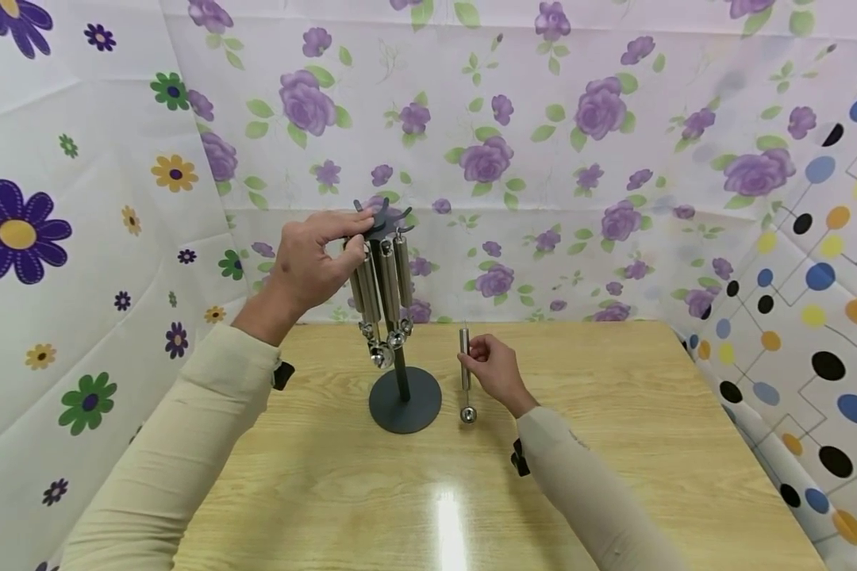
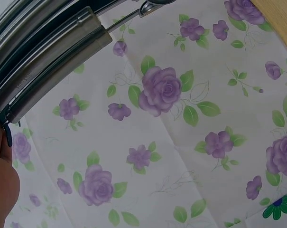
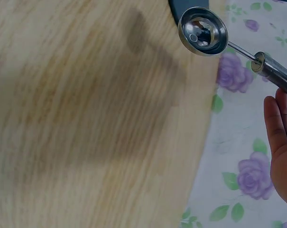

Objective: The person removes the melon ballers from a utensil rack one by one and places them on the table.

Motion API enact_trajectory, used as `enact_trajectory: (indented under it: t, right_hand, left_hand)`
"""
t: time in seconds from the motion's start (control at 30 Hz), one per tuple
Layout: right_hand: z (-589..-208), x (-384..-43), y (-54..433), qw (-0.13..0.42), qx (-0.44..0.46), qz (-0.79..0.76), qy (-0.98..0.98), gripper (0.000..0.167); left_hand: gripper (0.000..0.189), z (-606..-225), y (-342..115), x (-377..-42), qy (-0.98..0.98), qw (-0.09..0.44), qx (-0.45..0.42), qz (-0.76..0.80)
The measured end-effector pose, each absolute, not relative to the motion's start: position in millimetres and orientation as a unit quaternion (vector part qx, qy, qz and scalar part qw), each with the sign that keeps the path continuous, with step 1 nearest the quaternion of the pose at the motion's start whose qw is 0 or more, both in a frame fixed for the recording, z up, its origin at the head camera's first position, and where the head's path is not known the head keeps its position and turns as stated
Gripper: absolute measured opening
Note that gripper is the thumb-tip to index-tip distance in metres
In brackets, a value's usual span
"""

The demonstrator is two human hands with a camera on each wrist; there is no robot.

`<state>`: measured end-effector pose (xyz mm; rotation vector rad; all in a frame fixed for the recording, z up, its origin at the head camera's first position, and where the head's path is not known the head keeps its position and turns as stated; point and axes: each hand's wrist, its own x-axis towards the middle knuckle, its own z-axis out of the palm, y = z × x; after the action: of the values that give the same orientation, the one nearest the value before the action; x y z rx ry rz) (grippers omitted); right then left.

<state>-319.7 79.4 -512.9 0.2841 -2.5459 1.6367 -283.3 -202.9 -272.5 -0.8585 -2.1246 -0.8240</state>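
A dark grey stand (image 1: pixel 404 400) with a round base and a hooked top rack (image 1: pixel 384 217) stands mid-table. Several steel utensils (image 1: pixel 383 289) hang from the rack, and their handles (image 2: pixel 43 61) fill the upper left of the left wrist view. My left hand (image 1: pixel 314 258) reaches up to the rack, and its fingertips pinch the top beside the nearest hanging handle. My right hand (image 1: pixel 496 369) holds a steel melon-baller scoop (image 1: pixel 466 373) upright just right of the stand, bowl down. The scoop's bowl (image 3: pixel 203 31) hangs just above the wooden table (image 3: pixel 86 118).
The wooden table (image 1: pixel 614 444) is enclosed by floral fabric walls (image 1: pixel 543 159) at the back and left, and a dotted fabric (image 1: pixel 814 317) on the right. A glare spot lies near the table's front edge.
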Motion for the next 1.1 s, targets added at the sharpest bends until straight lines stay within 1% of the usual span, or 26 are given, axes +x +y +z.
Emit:
enact_trajectory:
  t: [0.53,0.77,1.1]
  right_hand:
    - [-552,-324,83,0.008,0.027,0.502,-0.864,0.023]
    - [-558,-323,85,-0.018,0.006,0.495,-0.869,0.025]
    - [-565,-323,83,-0.070,-0.033,0.492,-0.867,0.023]
  left_hand:
    - [0.029,-276,-200,-284,-0.802,0.368,-0.339,-0.326]
    - [0.028,-278,-199,-286,-0.796,0.382,-0.342,-0.322]
    - [0.029,-280,-198,-287,-0.787,0.390,-0.345,-0.331]
